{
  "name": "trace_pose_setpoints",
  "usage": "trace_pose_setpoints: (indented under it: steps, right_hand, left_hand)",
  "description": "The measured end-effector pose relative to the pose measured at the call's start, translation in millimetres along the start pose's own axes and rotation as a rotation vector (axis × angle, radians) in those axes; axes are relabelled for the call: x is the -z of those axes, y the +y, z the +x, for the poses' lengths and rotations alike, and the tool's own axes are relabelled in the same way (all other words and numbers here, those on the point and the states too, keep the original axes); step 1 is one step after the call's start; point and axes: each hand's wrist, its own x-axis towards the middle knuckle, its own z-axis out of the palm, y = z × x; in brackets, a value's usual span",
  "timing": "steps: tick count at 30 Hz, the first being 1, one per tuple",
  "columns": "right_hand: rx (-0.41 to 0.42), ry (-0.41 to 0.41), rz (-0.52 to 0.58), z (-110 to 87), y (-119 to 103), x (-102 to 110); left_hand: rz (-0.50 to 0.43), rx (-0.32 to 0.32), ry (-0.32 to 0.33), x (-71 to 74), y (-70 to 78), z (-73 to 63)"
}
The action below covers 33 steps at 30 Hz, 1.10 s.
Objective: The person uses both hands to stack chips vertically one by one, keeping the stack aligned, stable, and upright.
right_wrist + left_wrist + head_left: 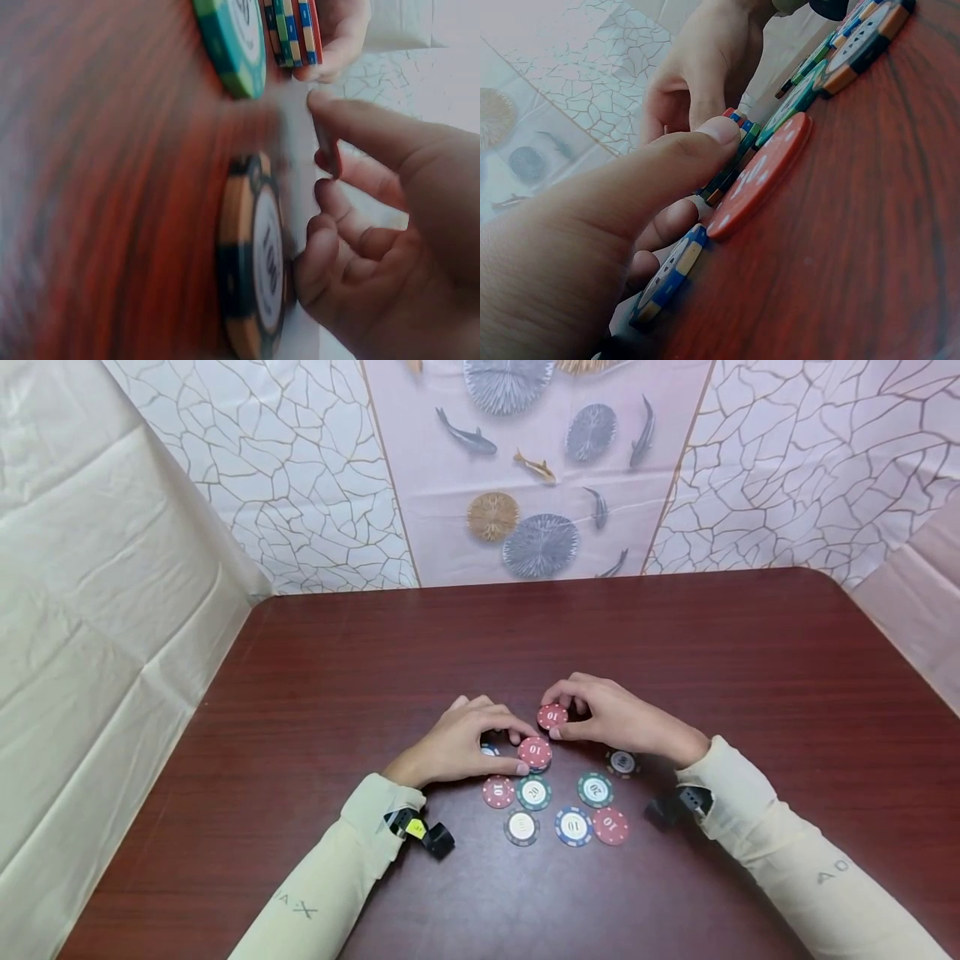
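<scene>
My left hand (461,739) holds a short stack of poker chips (535,752) between thumb and fingers, a red 10 on top. In the right wrist view, the stack (291,34) shows red, blue, green and dark edges. Just beyond it, my right hand (615,717) pinches a red poker chip (552,717) marked 10, held close to the stack. A blue chip (489,750) lies partly hidden under the left hand. Below the right hand is a black 100 chip (622,763). A red chip (761,180) lies flat right beside the stack.
Nearer me on the dark red table (450,902) lie two green 20 chips (596,790), a blue chip (573,827), another red chip (611,827) and a grey-rimmed chip (521,828). Patterned cloth (322,477) hangs behind the table's far edge.
</scene>
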Motion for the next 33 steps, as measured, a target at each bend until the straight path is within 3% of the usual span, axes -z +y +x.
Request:
trace_pose_setpoints:
  steps: [17, 26, 33]
  right_hand:
    - [0.062, -0.055, 0.119, -3.3, 0, 11]
    - [0.169, -0.106, 0.098, -2.2, -9, 7]
    - [0.183, -0.144, 0.064, -2.5, -15, 2]
  left_hand:
    - [-0.013, 0.008, 0.001, -0.9, 0.0, 0.3]
    - [0.003, 0.031, -0.011, -0.2, -0.5, -0.3]
    - [0.027, 0.029, -0.012, -1.1, -1.2, 0.8]
